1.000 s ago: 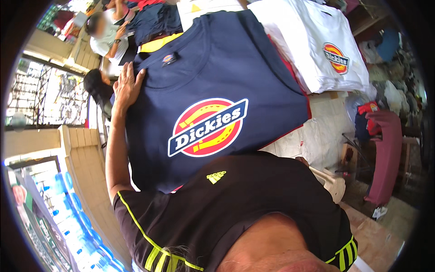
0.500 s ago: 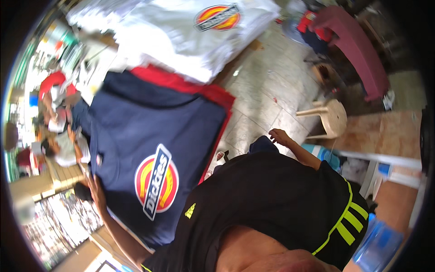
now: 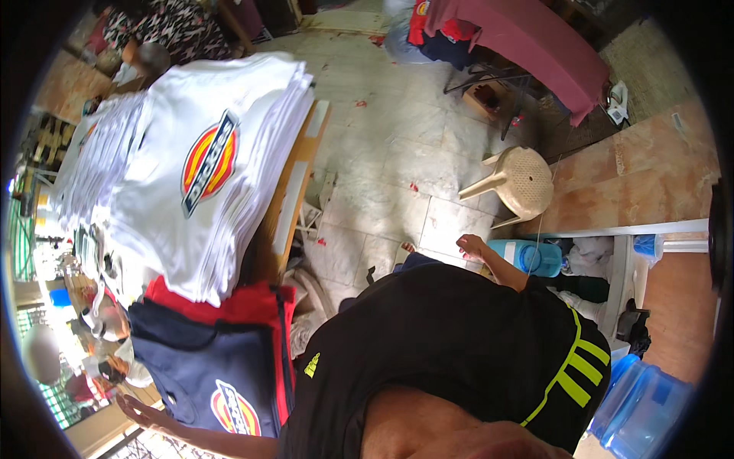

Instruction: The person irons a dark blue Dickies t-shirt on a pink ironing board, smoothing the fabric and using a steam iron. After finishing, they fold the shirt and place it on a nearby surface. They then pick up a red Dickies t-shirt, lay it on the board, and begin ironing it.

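My left hand [image 3: 144,417] is stretched out at the lower left, fingers extended and holding nothing. It is beside the left edge of a navy T-shirt [image 3: 187,359] with a round red and yellow print; whether it touches the cloth I cannot tell. Red T-shirts [image 3: 283,306] show from under the navy one. Beyond them rises a tall stack of white T-shirts [image 3: 164,145] with a similar print. My right hand [image 3: 472,246] hangs at my right side above the tiled floor, its fingers loosely bent and apart, nothing in them. The beige plastic stool [image 3: 527,180] is nearest to it.
The white stack rests on a wooden table [image 3: 294,199]. A maroon-covered ironing board [image 3: 527,46] stands at the far right. Blue water jugs [image 3: 642,405] are at the lower right, a turquoise container [image 3: 527,258] behind my right arm. A person in patterned clothing [image 3: 172,30] is at the far left.
My view has swung right and along the table, so the shirt stacks appear farther left and lower. My left hand shows lower, still beside the navy shirt. My right hand still hangs at my side.
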`<state>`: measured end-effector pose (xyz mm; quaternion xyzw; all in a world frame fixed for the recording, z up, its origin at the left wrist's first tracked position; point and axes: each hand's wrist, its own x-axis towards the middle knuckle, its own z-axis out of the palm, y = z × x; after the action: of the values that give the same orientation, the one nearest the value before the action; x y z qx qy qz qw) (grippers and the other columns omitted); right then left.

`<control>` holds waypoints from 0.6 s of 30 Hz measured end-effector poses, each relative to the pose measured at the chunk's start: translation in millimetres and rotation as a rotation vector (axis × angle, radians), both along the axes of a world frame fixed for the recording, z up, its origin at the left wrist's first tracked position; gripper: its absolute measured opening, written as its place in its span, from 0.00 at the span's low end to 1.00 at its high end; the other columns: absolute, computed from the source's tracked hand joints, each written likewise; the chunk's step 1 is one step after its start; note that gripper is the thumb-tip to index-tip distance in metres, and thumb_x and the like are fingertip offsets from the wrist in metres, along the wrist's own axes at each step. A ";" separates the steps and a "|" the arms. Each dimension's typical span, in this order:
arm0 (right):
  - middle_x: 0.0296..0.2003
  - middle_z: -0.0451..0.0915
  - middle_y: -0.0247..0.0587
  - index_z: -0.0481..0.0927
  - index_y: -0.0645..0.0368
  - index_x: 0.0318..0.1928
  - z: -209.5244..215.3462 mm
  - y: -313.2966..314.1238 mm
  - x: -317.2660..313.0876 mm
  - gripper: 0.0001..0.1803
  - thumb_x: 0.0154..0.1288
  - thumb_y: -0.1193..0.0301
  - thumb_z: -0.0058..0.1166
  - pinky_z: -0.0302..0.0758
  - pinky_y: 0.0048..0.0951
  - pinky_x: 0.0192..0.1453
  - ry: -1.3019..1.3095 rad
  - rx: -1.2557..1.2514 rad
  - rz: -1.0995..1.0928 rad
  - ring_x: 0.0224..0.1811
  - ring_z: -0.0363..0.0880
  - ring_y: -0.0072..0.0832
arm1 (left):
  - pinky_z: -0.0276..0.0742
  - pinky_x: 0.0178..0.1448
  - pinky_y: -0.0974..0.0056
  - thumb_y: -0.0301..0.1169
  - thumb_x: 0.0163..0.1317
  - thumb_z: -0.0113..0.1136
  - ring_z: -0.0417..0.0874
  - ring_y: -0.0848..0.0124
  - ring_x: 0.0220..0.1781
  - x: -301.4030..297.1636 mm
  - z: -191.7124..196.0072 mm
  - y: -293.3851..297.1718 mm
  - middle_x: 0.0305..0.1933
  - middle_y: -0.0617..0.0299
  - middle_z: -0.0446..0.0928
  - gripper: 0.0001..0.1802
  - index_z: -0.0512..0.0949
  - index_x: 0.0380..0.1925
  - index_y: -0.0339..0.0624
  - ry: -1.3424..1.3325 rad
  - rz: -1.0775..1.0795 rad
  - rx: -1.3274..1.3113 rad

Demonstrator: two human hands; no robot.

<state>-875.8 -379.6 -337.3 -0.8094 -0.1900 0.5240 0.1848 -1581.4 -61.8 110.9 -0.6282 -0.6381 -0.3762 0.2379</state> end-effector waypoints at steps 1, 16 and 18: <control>0.33 0.83 0.39 0.80 0.59 0.49 -0.8 0.5 22.8 0.19 0.69 0.58 0.50 0.79 0.32 0.31 -0.015 0.003 -0.026 0.27 0.83 0.28 | 0.61 0.72 0.56 0.46 0.75 0.44 0.71 0.57 0.66 36.9 1.5 4.5 0.65 0.48 0.71 0.29 0.70 0.62 0.31 -0.034 -0.075 -0.010; 0.38 0.82 0.41 0.79 0.63 0.50 39.7 130.7 222.6 0.16 0.69 0.65 0.54 0.81 0.29 0.41 -0.036 0.480 -0.301 0.37 0.81 0.27 | 0.72 0.58 0.59 0.30 0.66 0.59 0.80 0.62 0.49 582.4 -68.2 148.6 0.45 0.51 0.80 0.14 0.78 0.46 0.30 -0.476 -1.487 -0.790; 0.39 0.82 0.42 0.78 0.63 0.52 45.0 148.0 239.9 0.17 0.70 0.65 0.53 0.80 0.29 0.43 -0.017 0.460 -0.304 0.38 0.81 0.28 | 0.70 0.58 0.57 0.32 0.62 0.63 0.79 0.60 0.49 630.7 -62.2 171.0 0.44 0.51 0.81 0.15 0.79 0.43 0.30 -0.447 -1.589 -0.849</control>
<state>-636.0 -231.6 -292.3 -0.7699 -0.1819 0.4265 0.4385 -950.7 109.2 48.8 -0.8284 -0.1357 -0.2760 -0.4681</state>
